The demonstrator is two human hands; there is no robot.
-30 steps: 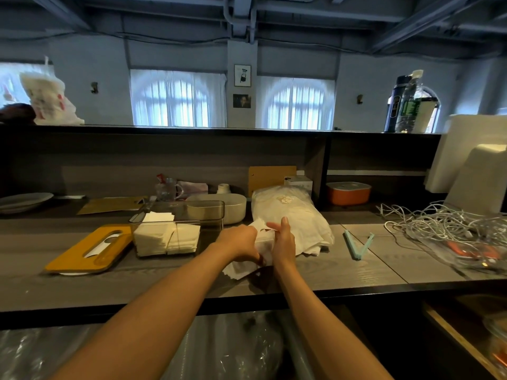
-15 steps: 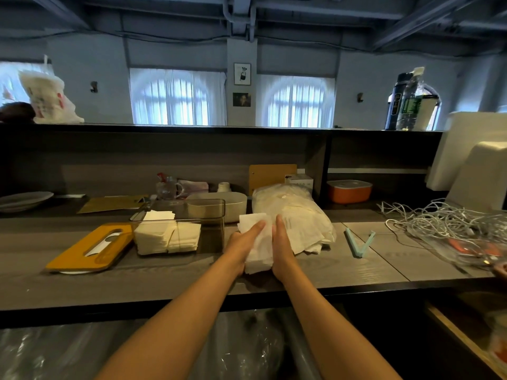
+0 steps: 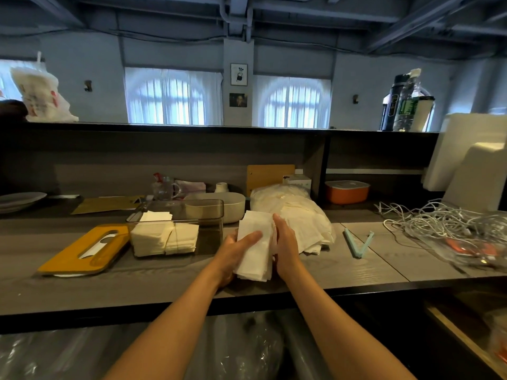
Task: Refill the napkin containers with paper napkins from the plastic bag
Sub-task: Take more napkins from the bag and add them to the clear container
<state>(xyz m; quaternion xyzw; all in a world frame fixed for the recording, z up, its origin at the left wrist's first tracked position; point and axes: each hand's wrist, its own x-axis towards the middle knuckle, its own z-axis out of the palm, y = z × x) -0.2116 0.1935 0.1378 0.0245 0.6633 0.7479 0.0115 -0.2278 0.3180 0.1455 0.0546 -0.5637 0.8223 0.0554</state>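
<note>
We hold a napkin stack above the counter's front edge, left hand curled around it, right hand flat against its side, clear container part-filled left, plastic bag just behind, toward the back edge.

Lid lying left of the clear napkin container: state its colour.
Mustard yellow lid, with a slot cut through it; seen in the head view.
</note>
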